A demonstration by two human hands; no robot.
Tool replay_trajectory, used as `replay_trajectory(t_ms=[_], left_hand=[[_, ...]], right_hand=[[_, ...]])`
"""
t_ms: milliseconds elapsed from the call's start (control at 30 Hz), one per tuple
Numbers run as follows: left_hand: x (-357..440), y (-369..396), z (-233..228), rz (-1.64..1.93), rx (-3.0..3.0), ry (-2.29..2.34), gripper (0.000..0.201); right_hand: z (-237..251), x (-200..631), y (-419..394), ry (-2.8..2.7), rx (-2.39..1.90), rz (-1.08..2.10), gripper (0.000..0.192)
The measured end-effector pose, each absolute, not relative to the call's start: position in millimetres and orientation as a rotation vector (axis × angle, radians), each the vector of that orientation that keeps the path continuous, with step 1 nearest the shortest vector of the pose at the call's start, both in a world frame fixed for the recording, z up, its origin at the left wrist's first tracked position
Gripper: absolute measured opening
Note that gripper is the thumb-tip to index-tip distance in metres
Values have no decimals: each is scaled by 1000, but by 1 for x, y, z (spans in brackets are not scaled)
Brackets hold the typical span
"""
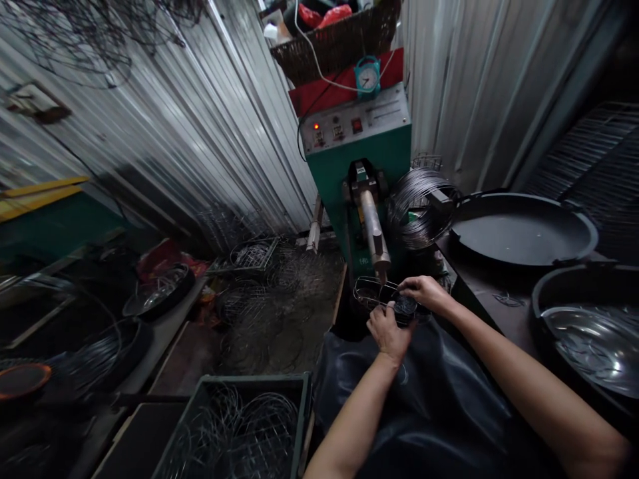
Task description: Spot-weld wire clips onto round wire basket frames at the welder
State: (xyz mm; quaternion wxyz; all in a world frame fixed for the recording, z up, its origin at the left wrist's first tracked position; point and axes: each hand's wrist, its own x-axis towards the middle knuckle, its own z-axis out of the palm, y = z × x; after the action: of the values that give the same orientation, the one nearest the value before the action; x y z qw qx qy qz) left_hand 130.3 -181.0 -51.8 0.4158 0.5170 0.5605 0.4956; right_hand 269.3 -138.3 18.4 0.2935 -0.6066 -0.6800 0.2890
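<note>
A dark apron (439, 399) covers the lap at 6 o'clock, glossy and creased, and both forearms reach out over it. At 7 o'clock a green crate (239, 426) stands on the floor with thin wire rings piled in it. The left hand (387, 332) is curled, fingers closed on the near edge of a small wire frame (372, 293), with a dark round piece (405, 306) touching its knuckles. The right hand (424, 291) comes in from 3 o'clock, fingers bent down and pinching the same frame at its far side, just beside the dark piece. The frame sits right under the tip of a metal electrode (374, 233) that slopes down out of a green machine (357, 153) at 12 o'clock. At 1 o'clock a wire coil (419, 206) hangs beside the machine. At 3 o'clock a dark bench (484, 286) carries a black pan (519, 233) and, nearer, a shiny bowl (589, 346) inside another dark rim. At 9 o'clock a low shelf (164, 332) holds round pans and coils, blurred. The floor (279, 313) between is dim and strewn with wire baskets. A small teal clock (368, 76) sits on the machine's top, under a woven basket (334, 43). Corrugated metal walls (200, 133) close the room at 10 and 2 o'clock.
</note>
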Motion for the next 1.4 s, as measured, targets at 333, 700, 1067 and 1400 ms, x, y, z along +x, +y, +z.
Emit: replay_trajectory(t_ms=[333, 700, 1067, 1400], left_hand=[[128, -167, -71, 1371, 1695, 1247, 33], [110, -151, -69, 1277, 1488, 1289, 31], [100, -132, -69, 1229, 1244, 1098, 34], [91, -118, -71, 1153, 1220, 1029, 35]], right_hand=[[16, 275, -152, -1662, -1491, 756, 29], [-1, 295, -157, -1695, -1490, 784, 25], [16, 267, -140, -1759, -1588, 629, 20], [23, 260, -143, -1724, -1667, 682, 20]])
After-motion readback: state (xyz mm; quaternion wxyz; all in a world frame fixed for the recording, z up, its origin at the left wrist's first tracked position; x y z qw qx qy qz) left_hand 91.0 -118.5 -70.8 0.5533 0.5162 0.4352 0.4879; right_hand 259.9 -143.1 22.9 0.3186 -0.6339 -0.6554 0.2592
